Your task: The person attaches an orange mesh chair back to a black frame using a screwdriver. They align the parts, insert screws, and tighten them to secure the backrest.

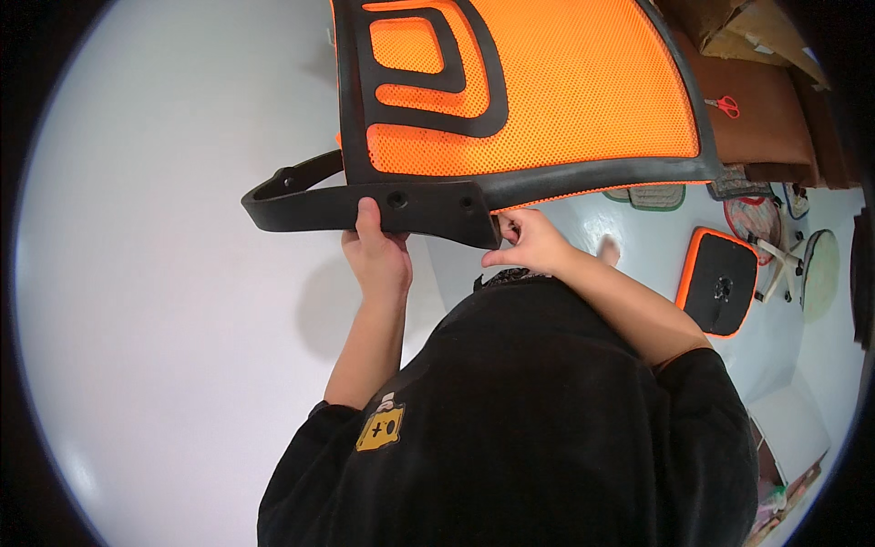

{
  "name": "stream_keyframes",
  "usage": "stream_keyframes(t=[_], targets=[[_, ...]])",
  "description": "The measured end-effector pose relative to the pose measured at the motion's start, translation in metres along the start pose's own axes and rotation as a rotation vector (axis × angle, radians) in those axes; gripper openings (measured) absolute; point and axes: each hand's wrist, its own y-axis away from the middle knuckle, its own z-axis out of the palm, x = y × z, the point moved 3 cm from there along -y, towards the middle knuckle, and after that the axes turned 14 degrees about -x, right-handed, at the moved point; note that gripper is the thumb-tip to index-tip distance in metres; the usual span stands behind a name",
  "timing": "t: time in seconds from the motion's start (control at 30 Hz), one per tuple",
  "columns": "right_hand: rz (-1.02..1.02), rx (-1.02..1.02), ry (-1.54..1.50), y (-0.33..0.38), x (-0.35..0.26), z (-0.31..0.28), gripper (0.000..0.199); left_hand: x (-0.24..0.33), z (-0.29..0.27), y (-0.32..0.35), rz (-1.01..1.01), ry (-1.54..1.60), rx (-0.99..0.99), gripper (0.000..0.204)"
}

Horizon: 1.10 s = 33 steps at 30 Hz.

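Observation:
A chair backrest (592,91) with orange mesh and a black frame hangs in front of me at the top of the view. Along its lower left edge runs a black looped armrest (314,214) with dark round holes in its flat side. My left hand (381,255) grips this armrest from below, its thumb pressed on the near face and its other fingers hidden behind. At the armrest's right end, just under the backrest frame, my right hand (540,244) has its fingers curled in. Whatever those fingers pinch is too small or hidden to make out.
On the floor to the right lies a black seat cushion (715,287) with an orange rim. Beyond it stands a pale wheeled chair base (777,260). Red-handled scissors (726,107) rest on a brown sofa (756,137), beside cardboard (761,36). A white box (791,428) sits at lower right.

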Motion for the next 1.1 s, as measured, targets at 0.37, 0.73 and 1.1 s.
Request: stream_keyframes(t=[0.37,0.73,1.1], targets=[[-0.283,-0.162,-0.465,0.019,-0.001,0.015,0.045,0.022,0.031,0.023,0.298,-0.202,-0.157,0.027],[-0.126,-0.148,0.319,0.055,-0.064,-0.020,0.044,0.040,0.060,0.034,0.396,-0.529,0.012,0.022],[-0.094,0.041,-0.964,0.062,-0.070,-0.119,0.019,0.044,0.041,0.018,0.369,-0.544,0.040,0.034]])
